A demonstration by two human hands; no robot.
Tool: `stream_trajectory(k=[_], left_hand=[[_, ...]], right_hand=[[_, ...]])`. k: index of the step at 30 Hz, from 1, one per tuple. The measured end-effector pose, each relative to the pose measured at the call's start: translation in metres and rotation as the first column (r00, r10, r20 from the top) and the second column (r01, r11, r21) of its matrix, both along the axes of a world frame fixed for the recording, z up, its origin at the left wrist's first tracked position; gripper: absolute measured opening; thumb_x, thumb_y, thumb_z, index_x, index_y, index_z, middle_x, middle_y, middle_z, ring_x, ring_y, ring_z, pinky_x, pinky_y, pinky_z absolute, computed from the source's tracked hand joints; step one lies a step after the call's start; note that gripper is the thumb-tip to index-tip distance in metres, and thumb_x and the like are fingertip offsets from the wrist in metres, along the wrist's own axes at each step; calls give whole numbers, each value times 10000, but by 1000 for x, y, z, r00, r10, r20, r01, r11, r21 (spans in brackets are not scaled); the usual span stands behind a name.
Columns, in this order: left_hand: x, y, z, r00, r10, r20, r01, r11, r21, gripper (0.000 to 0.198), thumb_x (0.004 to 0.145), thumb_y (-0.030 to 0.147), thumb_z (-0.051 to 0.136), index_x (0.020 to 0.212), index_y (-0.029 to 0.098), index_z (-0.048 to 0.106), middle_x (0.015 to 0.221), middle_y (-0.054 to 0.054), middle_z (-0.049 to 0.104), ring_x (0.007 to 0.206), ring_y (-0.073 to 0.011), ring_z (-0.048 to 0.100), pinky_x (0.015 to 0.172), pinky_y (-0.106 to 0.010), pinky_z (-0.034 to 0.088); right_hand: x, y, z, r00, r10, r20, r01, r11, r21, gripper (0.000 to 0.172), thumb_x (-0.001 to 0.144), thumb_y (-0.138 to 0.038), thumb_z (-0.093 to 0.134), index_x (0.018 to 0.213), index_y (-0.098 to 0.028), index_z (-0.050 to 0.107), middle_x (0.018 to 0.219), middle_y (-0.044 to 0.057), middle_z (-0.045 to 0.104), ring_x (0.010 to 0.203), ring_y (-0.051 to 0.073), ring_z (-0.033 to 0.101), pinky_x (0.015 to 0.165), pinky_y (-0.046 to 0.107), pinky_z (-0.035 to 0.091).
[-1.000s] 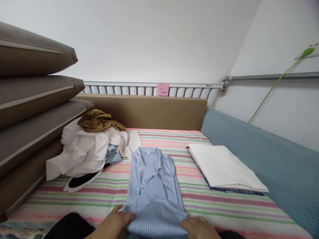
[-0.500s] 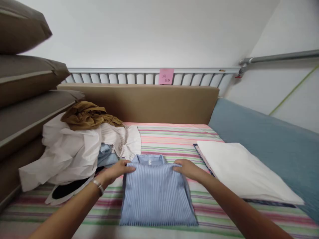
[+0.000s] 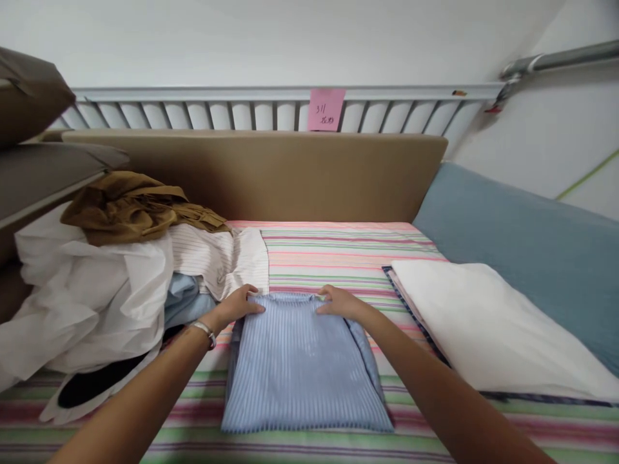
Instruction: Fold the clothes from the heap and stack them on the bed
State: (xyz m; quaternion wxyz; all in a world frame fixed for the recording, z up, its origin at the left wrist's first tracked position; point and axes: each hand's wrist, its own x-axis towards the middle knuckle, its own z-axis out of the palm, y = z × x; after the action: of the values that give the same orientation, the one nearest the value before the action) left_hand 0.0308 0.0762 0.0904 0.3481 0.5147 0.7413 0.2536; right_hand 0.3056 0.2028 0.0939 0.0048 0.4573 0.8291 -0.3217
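A blue-and-white striped shirt (image 3: pixel 304 367) lies folded into a rough rectangle on the striped bed sheet (image 3: pixel 338 248). My left hand (image 3: pixel 239 304), with a silvery bracelet on the wrist, pinches the far left corner of its folded edge between thumb and fingers. At the far right corner, my right hand (image 3: pixel 341 303) grips the same edge, thumb on top. The edge between my hands covers the collar. Some of the shirt's layers stick out past both sides of the top fold.
To the left lies a heap of clothes: a brown garment (image 3: pixel 130 209), a white garment (image 3: pixel 111 283) and a striped white one (image 3: pixel 207 251). Brown cushions (image 3: pixel 33 103) are stacked behind it. Folded white cloth (image 3: pixel 483 328) lies right, beside a blue panel (image 3: pixel 512 225). A padded brown board (image 3: pixel 290 174) closes the back.
My hands have drawn the folded edge farther away, over the collar and its label, which no longer show. My right hand has come closer to my left. The view has tilted down.
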Motion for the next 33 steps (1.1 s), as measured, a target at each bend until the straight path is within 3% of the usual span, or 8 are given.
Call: stream_trajectory(k=[7,13,16,18,22,27,30,33], left_hand=[[7,2,37,978,-166,-124,152,982,-110,151,464,218,692,577,148,619,527,29,556,580,-163,513,542,-244,322],[23,-26,125,950,-145,-278,186,974,129,144,578,256,658,673,159,612,617,24,569,644,-167,506,592,-247,319],[37,-54,170,857,-95,-507,297,894,334,103,659,228,624,740,165,622,717,-6,587,738,-190,520,725,-289,359],[49,-79,178,744,-31,-668,411,809,420,119,716,178,580,825,174,629,799,-27,597,826,-205,524,876,-350,337],[72,-132,111,604,-52,-795,564,733,381,289,820,92,441,1042,214,580,939,-35,612,933,-194,522,1053,-446,188],[90,-183,-21,623,-213,-752,582,769,264,402,832,43,403,1153,252,526,1038,-30,624,979,-183,546,1051,-445,261],[96,-204,-42,722,-177,-668,469,835,286,538,792,25,420,1263,283,449,1193,-54,575,1121,-218,493,1054,-494,257],[97,-219,-30,834,-89,-544,339,861,379,605,761,70,481,1314,302,400,1321,-72,488,1230,-262,409,1054,-535,242]], right_hand=[[-11,-6,28,992,128,19,-128,992,-1,103,605,-278,661,592,-185,618,611,-27,614,644,155,555,560,228,347],[16,-31,114,986,114,-122,-82,967,241,117,686,-287,600,748,-192,629,791,-2,647,764,161,560,654,236,370],[32,-53,155,973,125,-192,-34,907,419,143,735,-287,559,832,-200,618,872,18,630,835,173,544,715,257,369],[44,-76,162,960,168,-223,-14,827,562,131,764,-251,525,852,-203,610,882,30,616,854,181,529,735,273,368],[69,-132,100,953,220,-208,2,682,731,258,737,-72,456,907,-201,601,892,55,603,889,212,497,786,328,364],[89,-196,-15,974,168,-155,-28,762,647,320,718,-16,444,865,-227,635,831,31,615,817,208,519,744,346,395],[94,-210,-32,984,71,-166,32,834,550,334,741,-46,447,930,-231,650,904,45,635,871,218,541,780,367,423],[101,-209,-23,971,18,-240,91,897,432,417,720,-61,440,1044,-233,638,1038,61,631,980,217,551,871,378,434]])
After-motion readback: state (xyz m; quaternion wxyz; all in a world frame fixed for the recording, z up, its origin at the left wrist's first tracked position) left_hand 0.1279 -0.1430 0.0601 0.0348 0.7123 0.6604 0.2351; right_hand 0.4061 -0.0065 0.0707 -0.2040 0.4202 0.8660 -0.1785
